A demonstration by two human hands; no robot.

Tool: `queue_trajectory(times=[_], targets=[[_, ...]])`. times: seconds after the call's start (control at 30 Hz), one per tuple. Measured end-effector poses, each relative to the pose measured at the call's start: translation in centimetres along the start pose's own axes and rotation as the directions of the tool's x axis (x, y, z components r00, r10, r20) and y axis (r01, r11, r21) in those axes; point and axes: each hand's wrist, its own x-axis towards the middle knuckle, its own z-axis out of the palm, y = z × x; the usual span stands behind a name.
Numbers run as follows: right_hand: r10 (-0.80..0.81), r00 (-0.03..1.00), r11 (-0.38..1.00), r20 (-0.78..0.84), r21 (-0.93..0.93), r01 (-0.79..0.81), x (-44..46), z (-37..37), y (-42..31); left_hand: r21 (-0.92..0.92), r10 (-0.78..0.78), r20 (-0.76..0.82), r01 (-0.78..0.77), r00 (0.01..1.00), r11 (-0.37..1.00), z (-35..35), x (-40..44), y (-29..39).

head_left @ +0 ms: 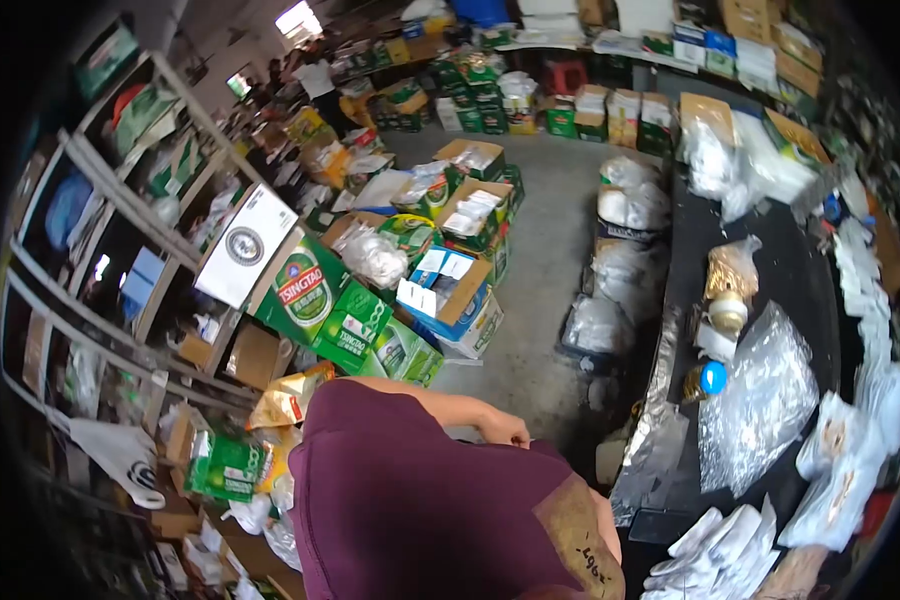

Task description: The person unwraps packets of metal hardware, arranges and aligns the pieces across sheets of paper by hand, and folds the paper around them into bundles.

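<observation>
My left hand [507, 429] is in front of my purple shirt, near its edge, with the fingers curled in. Whatever it may hold is too small to make out. Part of my right arm shows beside the shirt at the lower right, but the right hand is not visible. A brown piece with handwritten marks [580, 545] lies against the shirt near that arm. To the right, a dark table [685, 270] bears a clear plastic bag [755, 410], a jar with a blue lid [711, 378] and a pale roll [727, 314].
Green cartons [305, 290] and a blue open box [445, 290] stand on the left and ahead. Metal shelves [135, 195] line the left side. Bagged goods [600, 325] sit beside the table on the grey floor [545, 230]. A person [316, 80] stands far back.
</observation>
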Motion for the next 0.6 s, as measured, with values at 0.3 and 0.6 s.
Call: queue_trajectory(times=[0.3,0.6], targets=[[0.077,0.974,0.914,0.212,-0.405,0.016,2.4,1.2,-1.3,-0.062,-0.039,-0.037,0.037,0.999,0.997,1.7,-2.4,-0.6],[0.092,0.948,0.960,0.304,-0.280,-0.004,3.2,0.1,4.0,-0.097,0.174,-0.303,-0.211,0.937,0.973,4.8,-1.9,-2.1]])
